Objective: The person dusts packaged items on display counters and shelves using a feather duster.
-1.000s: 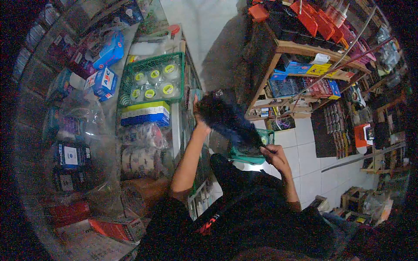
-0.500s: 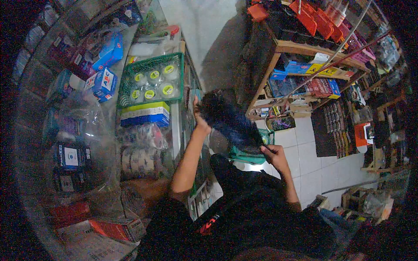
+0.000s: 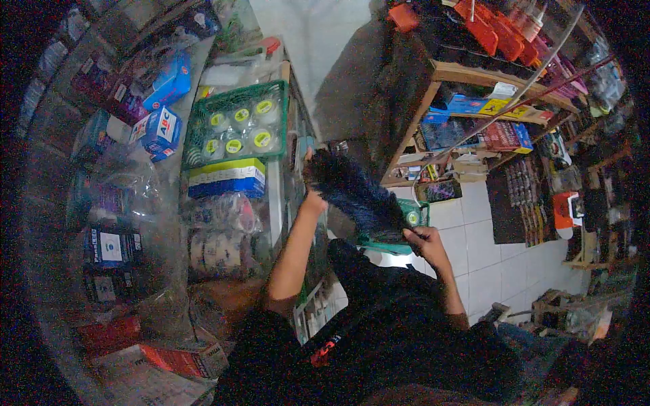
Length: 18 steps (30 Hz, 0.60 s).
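A dark, blue-black feather duster (image 3: 362, 196) stretches diagonally in front of my body. My right hand (image 3: 425, 242) is closed around its narrow lower-right end. My left hand (image 3: 314, 196) grips the bushy upper-left end, with most of its fingers hidden by the feathers. Just under the duster is a green basket (image 3: 379, 245), partly covered by it, with a round-lidded jar (image 3: 413, 218) inside.
On the left counter, a green crate (image 3: 277, 128) holds several jars with yellow-green labels, beside a blue-and-yellow box (image 3: 227, 181). Blue ABC boxes (image 3: 162, 128) lie further left. A wooden shelf (image 3: 501, 78) with goods stands at right above the tiled floor (image 3: 474, 237).
The duster's bushy end has dropped slightly, and its lower end has moved a little left with my right hand. Both hands stay on it.
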{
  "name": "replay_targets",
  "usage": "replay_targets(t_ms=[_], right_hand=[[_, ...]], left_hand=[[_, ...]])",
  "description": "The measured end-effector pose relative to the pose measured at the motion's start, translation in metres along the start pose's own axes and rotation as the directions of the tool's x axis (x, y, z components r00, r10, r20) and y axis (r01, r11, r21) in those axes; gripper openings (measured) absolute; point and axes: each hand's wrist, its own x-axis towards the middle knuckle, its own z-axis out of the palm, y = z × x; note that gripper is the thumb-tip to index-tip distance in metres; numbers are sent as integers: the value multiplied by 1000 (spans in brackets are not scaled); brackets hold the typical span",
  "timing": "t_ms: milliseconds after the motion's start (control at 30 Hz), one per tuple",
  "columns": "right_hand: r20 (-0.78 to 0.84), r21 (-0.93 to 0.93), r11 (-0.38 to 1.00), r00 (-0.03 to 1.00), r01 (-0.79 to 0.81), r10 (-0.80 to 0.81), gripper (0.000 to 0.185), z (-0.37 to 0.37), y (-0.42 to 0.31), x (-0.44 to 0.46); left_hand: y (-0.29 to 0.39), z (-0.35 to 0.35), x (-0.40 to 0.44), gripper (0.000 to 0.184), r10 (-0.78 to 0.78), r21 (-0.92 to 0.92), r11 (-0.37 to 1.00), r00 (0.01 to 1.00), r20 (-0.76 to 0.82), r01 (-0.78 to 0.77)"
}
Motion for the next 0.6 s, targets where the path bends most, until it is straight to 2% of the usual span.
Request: replay_targets(t_ms=[67, 167, 267, 300, 333, 367, 400, 433, 533, 567, 600], right_hand=[[-17, -2, 1000, 1000, -6, 6, 36, 1, 2, 1], [27, 17, 1000, 999, -23, 22, 38, 0, 4, 0], [19, 7, 997, 996, -83, 83, 40, -3, -4, -2], [-1, -2, 994, 994, -108, 108, 41, -4, -7, -1], [10, 19, 996, 996, -84, 84, 41, -4, -4, 0], [19, 40, 997, 998, -63, 62, 41, -3, 2, 2], [27, 61, 997, 999, -43, 42, 42, -3, 6, 1], [29, 45, 998, 999, -40, 39, 41, -3, 6, 0], [-3, 31, 999, 1000, -25, 25, 41, -5, 7, 0], [-41, 48, 999, 999, -19, 21, 41, -6, 8, 1], [-79, 66, 998, 997, -13, 19, 41, -6, 8, 2]], left_hand=[[-6, -10, 6, 61, 83, 38, 996, 996, -21, -83], [-3, -27, 19, 60, 26, -75, 997, 999, 22, -24], [7, -9, 16, 63, -75, -30, 996, 953, 294, 88], [7, 10, 10, 64, -36, 50, 998, 996, 82, 32], [3, 35, 1, 65, 24, 139, 990, 991, -130, -5], [0, 48, -4, 67, 99, 231, 973, 938, -332, -21], [-1, 32, 3, 69, 23, 77, 997, 1000, -12, -22], [-2, 2, 17, 70, -6, -70, 997, 948, 319, 30], [2, 18, 20, 73, -5, -89, 996, 957, 289, 32], [-4, 24, 10, 73, 61, 59, 997, 997, -54, -58], [-6, 39, 0, 73, 174, 228, 969, 911, -375, -91]])
